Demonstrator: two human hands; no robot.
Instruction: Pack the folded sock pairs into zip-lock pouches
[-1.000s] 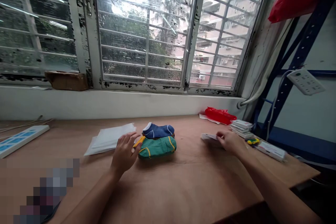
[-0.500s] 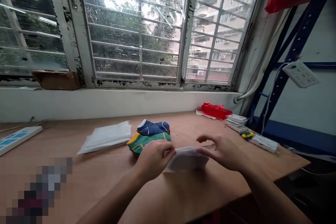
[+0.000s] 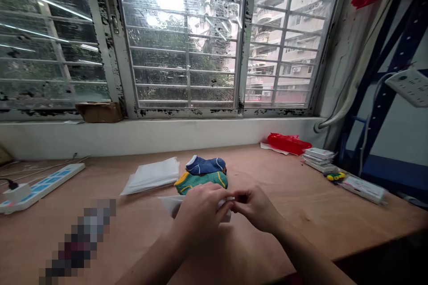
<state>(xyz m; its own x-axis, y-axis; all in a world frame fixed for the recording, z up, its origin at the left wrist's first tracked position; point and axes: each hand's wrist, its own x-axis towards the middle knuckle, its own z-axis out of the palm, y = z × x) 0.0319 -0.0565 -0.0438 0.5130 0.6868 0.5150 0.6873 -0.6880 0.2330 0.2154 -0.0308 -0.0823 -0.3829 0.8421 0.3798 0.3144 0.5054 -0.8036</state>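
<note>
And they've closed in! Left hand (image 3: 202,207) and right hand (image 3: 258,210) now meet, fingers pinching the bag (image 3: 171,204) by its edge, six o'clock of the green sock (image 3: 207,180), both working one spot.

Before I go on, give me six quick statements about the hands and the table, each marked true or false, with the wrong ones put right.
1. The navy socks lie behind the green socks. True.
2. The left hand and the right hand are both at the clear bag. True.
3. The clear bag is behind the navy socks. False: it is in front of the green socks, nearer the person.
4. The left hand grips the navy socks. False: it is at the clear bag.
5. A white adapter sits on the power strip. True.
6. The power strip is right of the green socks. False: it lies to their left.
</note>
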